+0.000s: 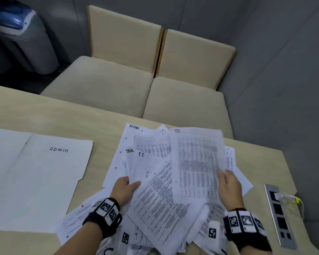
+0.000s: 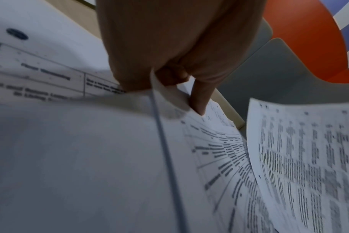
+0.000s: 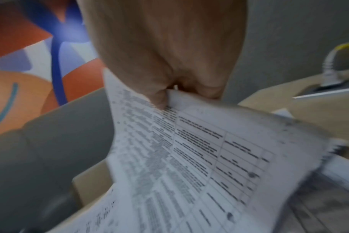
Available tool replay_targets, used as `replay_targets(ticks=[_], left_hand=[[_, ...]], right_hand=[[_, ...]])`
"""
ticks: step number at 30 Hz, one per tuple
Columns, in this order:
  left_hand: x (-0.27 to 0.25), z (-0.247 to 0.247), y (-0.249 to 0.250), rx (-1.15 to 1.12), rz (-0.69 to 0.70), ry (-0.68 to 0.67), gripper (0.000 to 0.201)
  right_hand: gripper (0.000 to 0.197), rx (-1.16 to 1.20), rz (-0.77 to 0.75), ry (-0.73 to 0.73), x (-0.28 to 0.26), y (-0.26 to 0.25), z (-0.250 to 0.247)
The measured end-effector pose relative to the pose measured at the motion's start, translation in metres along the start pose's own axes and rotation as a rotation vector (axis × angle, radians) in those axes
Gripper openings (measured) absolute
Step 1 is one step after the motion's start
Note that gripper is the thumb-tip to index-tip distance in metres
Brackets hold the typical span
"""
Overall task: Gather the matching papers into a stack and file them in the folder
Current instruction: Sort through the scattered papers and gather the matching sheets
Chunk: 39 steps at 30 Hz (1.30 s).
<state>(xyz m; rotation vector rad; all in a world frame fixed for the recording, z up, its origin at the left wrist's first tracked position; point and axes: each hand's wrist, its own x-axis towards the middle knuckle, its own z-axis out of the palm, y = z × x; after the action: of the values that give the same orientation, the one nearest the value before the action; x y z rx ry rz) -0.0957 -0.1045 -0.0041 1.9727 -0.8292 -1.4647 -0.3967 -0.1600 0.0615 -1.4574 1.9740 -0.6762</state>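
A loose heap of printed papers [image 1: 155, 181] lies on the table's middle; handwritten marks ADMIN, TACK and I.T. show on some sheets. My left hand [image 1: 126, 187] pinches a printed sheet [image 2: 219, 149] at its near edge, thumb on top. My right hand [image 1: 228, 184] grips a densely printed table sheet [image 1: 197, 162] by its right edge and holds it tilted up above the heap; the same sheet [image 3: 189, 157] fills the right wrist view. An open white folder [image 1: 35, 177] marked ADMIN lies flat at the left, apart from both hands.
A metal socket strip [image 1: 280, 214] with a plugged white cable is set into the table [image 1: 44, 115] at the right. Two beige chairs [image 1: 155, 80] stand beyond the far edge. A grey bin [image 1: 22, 37] stands at the far left.
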Motion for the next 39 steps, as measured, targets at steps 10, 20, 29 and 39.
replay_targets(ticks=[10,20,29,39], left_hand=[[-0.009,0.006,-0.003,-0.173,0.012,-0.074,0.028],[-0.006,0.005,-0.008,-0.226,0.017,0.040,0.028],[-0.014,0.006,-0.018,-0.250,-0.021,-0.042,0.021],[-0.022,-0.004,-0.017,-0.331,0.035,-0.049,0.043]], right_hand=[[0.009,0.283,0.731,-0.186,-0.079,0.028,0.033],[0.015,0.361,0.512,-0.194,-0.071,0.048,0.025],[0.012,0.068,0.310,-0.340,-0.078,0.039,0.055],[0.031,0.178,0.516,0.072,-0.061,0.048,0.042]])
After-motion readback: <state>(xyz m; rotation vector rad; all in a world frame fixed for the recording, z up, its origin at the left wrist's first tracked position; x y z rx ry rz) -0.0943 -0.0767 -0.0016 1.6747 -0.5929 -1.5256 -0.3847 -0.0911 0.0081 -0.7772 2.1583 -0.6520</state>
